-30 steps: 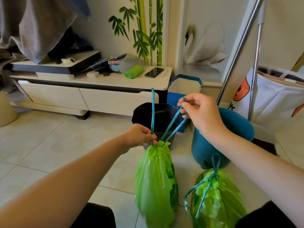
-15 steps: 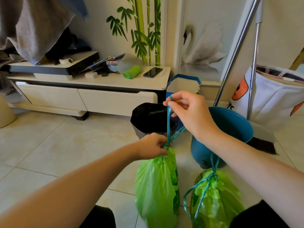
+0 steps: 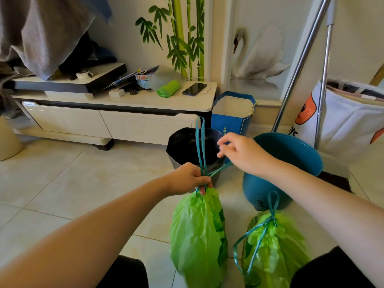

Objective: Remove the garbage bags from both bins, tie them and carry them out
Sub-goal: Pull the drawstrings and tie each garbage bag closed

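Note:
My left hand (image 3: 188,179) is clenched around the gathered neck of a green garbage bag (image 3: 197,235), which hangs just over the floor tiles. Its teal drawstring (image 3: 200,142) stands up as a loop from my fist. A second strand runs right, up to the underside of my right hand (image 3: 243,154). That hand's thumb and forefinger are apart, and the strand's end is hidden under the hand. A second green bag (image 3: 274,248), its teal string knotted, rests on the floor at the lower right. Behind the bags stand a black bin (image 3: 182,146) and a tilted teal bin (image 3: 291,161).
A low white cabinet (image 3: 145,123) with a phone (image 3: 194,88) and a green roll (image 3: 168,88) runs along the wall. A blue paper bag (image 3: 230,121) stands beside it. At the right are metal poles (image 3: 299,63) and a white laundry bag (image 3: 351,125).
My right hand has dropped lower and to the right, and its fingers have spread off the raised loop. My left hand has kept its grip on the bag's neck.

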{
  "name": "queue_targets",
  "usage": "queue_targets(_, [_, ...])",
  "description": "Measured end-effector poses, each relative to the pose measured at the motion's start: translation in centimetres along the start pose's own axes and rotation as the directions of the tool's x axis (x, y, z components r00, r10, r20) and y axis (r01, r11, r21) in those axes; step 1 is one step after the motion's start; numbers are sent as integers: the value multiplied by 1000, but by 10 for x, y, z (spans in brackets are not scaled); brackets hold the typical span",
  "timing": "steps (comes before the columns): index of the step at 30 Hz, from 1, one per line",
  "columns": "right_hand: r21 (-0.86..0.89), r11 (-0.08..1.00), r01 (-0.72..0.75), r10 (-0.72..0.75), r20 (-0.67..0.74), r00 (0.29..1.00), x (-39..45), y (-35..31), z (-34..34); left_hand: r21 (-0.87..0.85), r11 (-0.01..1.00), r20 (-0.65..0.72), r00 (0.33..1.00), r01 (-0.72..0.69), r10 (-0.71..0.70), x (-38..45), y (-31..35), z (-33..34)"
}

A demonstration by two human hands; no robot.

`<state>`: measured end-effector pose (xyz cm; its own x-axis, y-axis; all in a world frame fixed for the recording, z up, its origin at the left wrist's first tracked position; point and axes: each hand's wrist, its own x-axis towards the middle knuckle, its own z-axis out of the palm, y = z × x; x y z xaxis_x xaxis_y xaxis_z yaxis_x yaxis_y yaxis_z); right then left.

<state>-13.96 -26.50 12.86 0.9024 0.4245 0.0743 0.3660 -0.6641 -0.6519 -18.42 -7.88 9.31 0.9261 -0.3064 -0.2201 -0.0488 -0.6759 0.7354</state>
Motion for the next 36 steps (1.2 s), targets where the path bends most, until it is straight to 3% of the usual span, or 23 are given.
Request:
queue_targets(4, [-149,987,66,-31,231,972,-5,8,9,-87,994,-3,998,63,-64,-2,-5,-5])
queue_targets(8, [-218,960,174,-99,316,944,-2,4,10,-211,962,9,985,171,-173,-1,-7,-9])
queue_targets(10, [-197,967,160,-79,368,927,-1,2,8,-316,924,4,974,217,-227,-1,-8,-10])
queue_targets(12, [-127,986,110,-33,494,869,-3,0,9,-407,884,1,968,229,-250,-1,-10,-10])
queue_targets(15, [-51,999,-9,40,657,753,-6,-3,13,-406,888,13,973,218,-232,0,-13,-12])
queue_targets(16, [-50,997,-65,82,665,743,-5,-1,15,-378,902,14,975,209,-220,0,-14,-14])
queue_targets(18, [-19,985,-169,147,597,789,-3,6,19,-318,930,16,982,183,-188,-1,-16,-16])
queue_targets(22, [59,993,-100,70,375,925,2,21,35,-153,984,-93,991,86,-101,-4,-16,-18])
queue_targets(27, [205,972,-113,36,347,937,8,17,58,-16,1000,-176,984,-17,14,-5,-16,-19])
queue_targets(31, [196,979,-54,-7,298,955,11,9,72,71,996,-195,979,-56,68,-5,-17,-18])
queue_targets(36, [161,983,-85,31,314,949,14,1,78,182,983,-285,954,-39,90,-3,-25,-18])
